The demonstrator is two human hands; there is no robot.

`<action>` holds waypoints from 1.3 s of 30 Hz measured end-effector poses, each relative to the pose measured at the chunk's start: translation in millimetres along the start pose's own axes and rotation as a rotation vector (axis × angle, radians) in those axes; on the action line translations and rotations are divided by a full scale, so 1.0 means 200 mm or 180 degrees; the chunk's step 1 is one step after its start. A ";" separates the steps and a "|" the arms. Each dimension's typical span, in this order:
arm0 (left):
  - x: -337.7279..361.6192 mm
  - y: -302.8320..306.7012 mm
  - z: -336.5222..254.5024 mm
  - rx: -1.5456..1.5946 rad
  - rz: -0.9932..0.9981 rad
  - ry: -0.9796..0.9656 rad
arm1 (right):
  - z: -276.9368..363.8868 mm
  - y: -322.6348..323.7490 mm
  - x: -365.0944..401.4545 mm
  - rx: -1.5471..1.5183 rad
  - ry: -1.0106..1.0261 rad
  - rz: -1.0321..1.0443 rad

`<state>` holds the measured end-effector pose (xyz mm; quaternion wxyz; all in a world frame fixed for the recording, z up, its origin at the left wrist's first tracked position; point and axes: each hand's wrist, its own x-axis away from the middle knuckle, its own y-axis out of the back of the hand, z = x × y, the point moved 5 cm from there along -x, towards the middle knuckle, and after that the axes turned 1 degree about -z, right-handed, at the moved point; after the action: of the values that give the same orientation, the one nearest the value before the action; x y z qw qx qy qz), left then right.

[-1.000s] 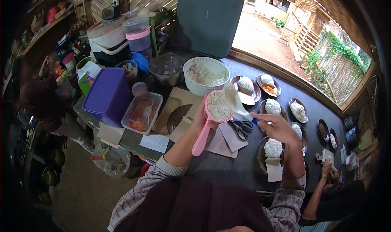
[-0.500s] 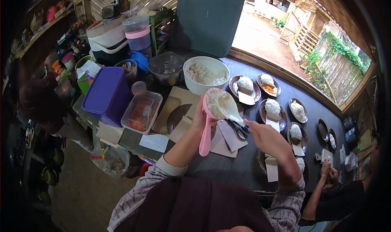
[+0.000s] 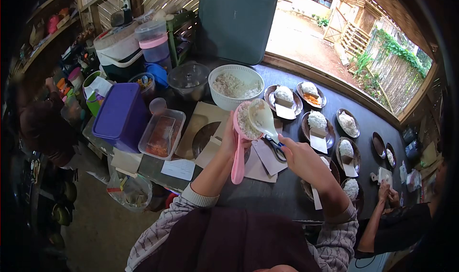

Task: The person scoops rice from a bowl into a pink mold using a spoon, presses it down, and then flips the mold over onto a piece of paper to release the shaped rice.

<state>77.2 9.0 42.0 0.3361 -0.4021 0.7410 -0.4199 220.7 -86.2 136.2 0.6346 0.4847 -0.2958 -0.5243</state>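
Against the pink scoop (image 3: 245, 125) — tilted now — the paddle (image 3: 262, 115) presses

Purple lidded box (image 3: 119, 114) at left of dark counter (image 3: 282, 195); clear tub (image 3: 161, 134) of orange food just beside it. White rice bowl (image 3: 224, 104) behind. Rice-mounded dark plates (image 3: 267, 97) ranged right.

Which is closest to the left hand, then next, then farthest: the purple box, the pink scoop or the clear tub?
1. pink scoop: held in the left hand.
2. clear tub: off to that hand's left.
3. purple box: farther left, beyond the tub.
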 end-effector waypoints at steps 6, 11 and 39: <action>0.02 -0.05 -0.04 0.0433 0.0158 0.0028 | -0.06 0.09 -0.04 -0.0853 -0.0235 0.0103; -0.01 -0.01 -0.04 0.0743 0.0178 0.0255 | -0.13 0.11 -0.03 -0.1980 -0.0781 0.0456; 0.01 0.08 -0.03 0.1825 -0.0091 0.0805 | -0.31 -0.10 0.08 -0.1307 -0.0719 -0.0364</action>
<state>67.1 15.1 29.6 0.3351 -0.2459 0.6225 -0.6631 271.6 -82.4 93.3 0.6520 0.2998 -0.2243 -0.6594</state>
